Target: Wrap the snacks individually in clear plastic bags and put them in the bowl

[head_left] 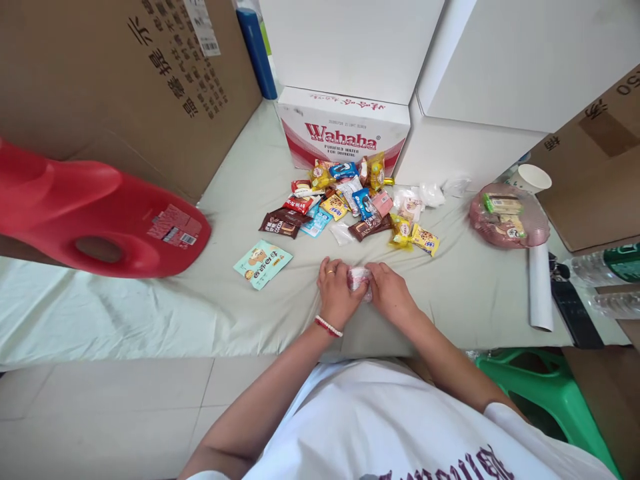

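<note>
My left hand and my right hand meet over the pale cloth, both closed on a small clear-and-pink wrapped snack held between them. A ring shows on my left hand and a red-and-white bracelet on that wrist. Just beyond my hands lies a pile of wrapped snacks in many colours. A light green snack packet lies alone to the left of my left hand.
A Wahaha carton stands behind the pile, white boxes beside it. A red plastic stool lies at left, a large cardboard box behind. At right: a clear bag of snacks, paper cup, white roll, green stool.
</note>
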